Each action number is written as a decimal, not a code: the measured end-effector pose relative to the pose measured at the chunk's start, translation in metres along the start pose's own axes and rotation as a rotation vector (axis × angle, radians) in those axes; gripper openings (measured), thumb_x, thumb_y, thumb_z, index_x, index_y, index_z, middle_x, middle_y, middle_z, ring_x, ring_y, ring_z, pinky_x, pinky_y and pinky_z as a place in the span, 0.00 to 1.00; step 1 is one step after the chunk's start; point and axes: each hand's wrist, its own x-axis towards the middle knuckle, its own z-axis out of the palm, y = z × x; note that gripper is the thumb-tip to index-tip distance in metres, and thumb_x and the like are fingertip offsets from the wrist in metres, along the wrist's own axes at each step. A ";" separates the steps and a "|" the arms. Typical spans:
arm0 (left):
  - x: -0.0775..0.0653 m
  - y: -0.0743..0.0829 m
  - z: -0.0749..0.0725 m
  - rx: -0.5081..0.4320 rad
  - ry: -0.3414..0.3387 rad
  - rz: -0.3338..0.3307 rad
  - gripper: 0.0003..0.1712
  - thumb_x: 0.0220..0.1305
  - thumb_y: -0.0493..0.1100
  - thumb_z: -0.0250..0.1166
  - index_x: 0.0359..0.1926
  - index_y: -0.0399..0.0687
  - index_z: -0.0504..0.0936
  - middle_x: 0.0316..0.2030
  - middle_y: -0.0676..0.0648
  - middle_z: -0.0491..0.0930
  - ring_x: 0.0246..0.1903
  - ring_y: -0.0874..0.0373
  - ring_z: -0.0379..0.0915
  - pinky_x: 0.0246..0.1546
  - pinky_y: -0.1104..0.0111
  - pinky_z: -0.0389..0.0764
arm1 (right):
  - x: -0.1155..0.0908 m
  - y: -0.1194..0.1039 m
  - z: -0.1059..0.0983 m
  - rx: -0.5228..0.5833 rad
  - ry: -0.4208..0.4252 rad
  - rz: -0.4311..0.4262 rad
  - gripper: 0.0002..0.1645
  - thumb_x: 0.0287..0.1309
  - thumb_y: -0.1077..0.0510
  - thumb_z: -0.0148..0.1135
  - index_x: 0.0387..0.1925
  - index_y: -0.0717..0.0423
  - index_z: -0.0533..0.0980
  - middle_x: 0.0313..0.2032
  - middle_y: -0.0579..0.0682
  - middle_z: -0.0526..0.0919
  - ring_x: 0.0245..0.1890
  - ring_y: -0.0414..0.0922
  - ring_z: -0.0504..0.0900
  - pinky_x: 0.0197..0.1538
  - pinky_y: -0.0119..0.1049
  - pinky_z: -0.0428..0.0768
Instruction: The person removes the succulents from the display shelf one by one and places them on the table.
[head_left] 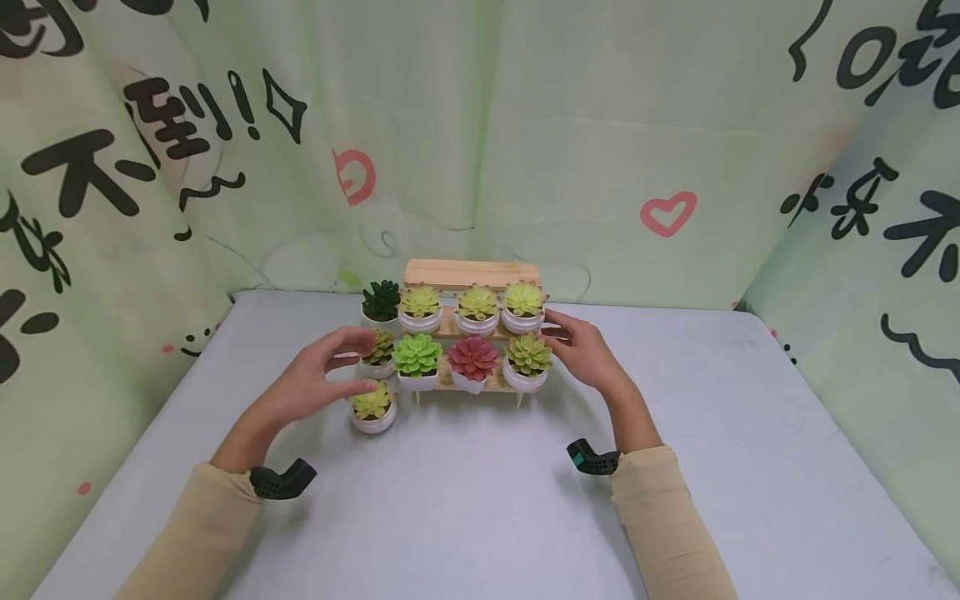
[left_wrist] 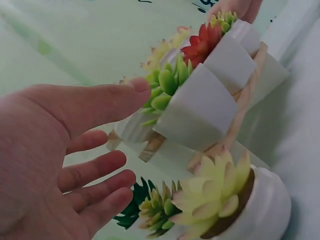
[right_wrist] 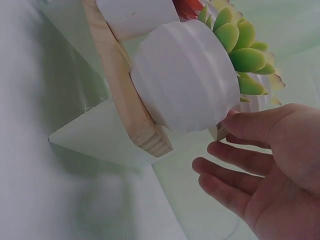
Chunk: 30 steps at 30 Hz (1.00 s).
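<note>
Pale wooden stand [head_left: 472, 274], bearing two rows of potted succulents [head_left: 472, 358], lies between left hand [head_left: 309, 379] and right hand [head_left: 587, 352], its long axis running left to right. Three further pots [head_left: 380, 367] line its left end, just beside the left hand's spread, unloaded fingers. Right fingers, parted, sit beside the right-end pots [head_left: 525, 381]; contact cannot be told.

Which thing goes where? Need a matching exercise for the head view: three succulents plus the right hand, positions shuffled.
Column 1
1. red succulent
2. dark green succulent
3. bright green succulent
4. right hand

Column 2
A. left end of the lower row on the wooden stand
B. by the stand's right end
C. middle of the lower row
D. farthest back in the line left of the stand

Pairs: 1-C, 2-D, 3-A, 4-B
</note>
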 end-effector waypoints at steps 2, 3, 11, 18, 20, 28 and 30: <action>0.003 0.002 -0.001 0.001 0.008 0.000 0.38 0.57 0.46 0.71 0.66 0.45 0.66 0.62 0.40 0.70 0.63 0.45 0.68 0.65 0.50 0.70 | 0.000 0.000 0.000 -0.002 0.001 0.003 0.31 0.69 0.59 0.54 0.70 0.59 0.61 0.64 0.64 0.71 0.61 0.59 0.75 0.61 0.51 0.77; 0.005 0.003 -0.001 -0.003 0.012 -0.001 0.37 0.58 0.46 0.71 0.65 0.46 0.66 0.62 0.40 0.70 0.63 0.45 0.68 0.65 0.50 0.70 | 0.000 0.000 0.000 -0.003 0.001 0.003 0.31 0.69 0.59 0.54 0.70 0.59 0.61 0.64 0.64 0.71 0.61 0.59 0.75 0.61 0.51 0.76; 0.018 0.010 -0.001 -0.043 0.039 -0.008 0.34 0.62 0.41 0.67 0.66 0.47 0.64 0.62 0.41 0.70 0.63 0.44 0.67 0.66 0.49 0.69 | 0.000 0.001 -0.001 -0.008 0.003 0.007 0.31 0.69 0.59 0.54 0.70 0.59 0.61 0.65 0.64 0.71 0.61 0.60 0.75 0.62 0.51 0.76; 0.027 0.012 -0.001 -0.097 0.056 0.007 0.34 0.63 0.42 0.66 0.67 0.47 0.64 0.62 0.42 0.69 0.63 0.47 0.67 0.66 0.53 0.70 | 0.000 0.000 0.000 -0.011 0.003 -0.015 0.31 0.69 0.60 0.54 0.70 0.60 0.61 0.63 0.65 0.72 0.61 0.60 0.76 0.61 0.51 0.77; 0.029 0.013 -0.001 -0.112 0.059 0.015 0.33 0.64 0.42 0.65 0.67 0.46 0.64 0.61 0.41 0.69 0.64 0.46 0.67 0.66 0.53 0.70 | 0.000 0.000 0.000 -0.013 0.005 -0.014 0.31 0.69 0.60 0.54 0.70 0.60 0.61 0.64 0.64 0.71 0.60 0.60 0.76 0.61 0.51 0.77; 0.037 0.013 -0.002 -0.175 0.082 0.002 0.31 0.66 0.40 0.63 0.68 0.45 0.63 0.63 0.36 0.67 0.65 0.47 0.65 0.67 0.56 0.69 | 0.000 0.000 0.001 -0.010 0.004 0.003 0.31 0.69 0.59 0.54 0.70 0.59 0.61 0.65 0.63 0.70 0.61 0.60 0.75 0.62 0.51 0.76; 0.038 0.013 -0.001 -0.189 0.086 -0.001 0.31 0.66 0.39 0.63 0.68 0.45 0.63 0.63 0.36 0.67 0.65 0.46 0.65 0.67 0.56 0.69 | 0.000 0.000 0.001 -0.007 0.003 0.003 0.31 0.69 0.59 0.54 0.70 0.59 0.61 0.65 0.63 0.70 0.61 0.60 0.75 0.62 0.51 0.76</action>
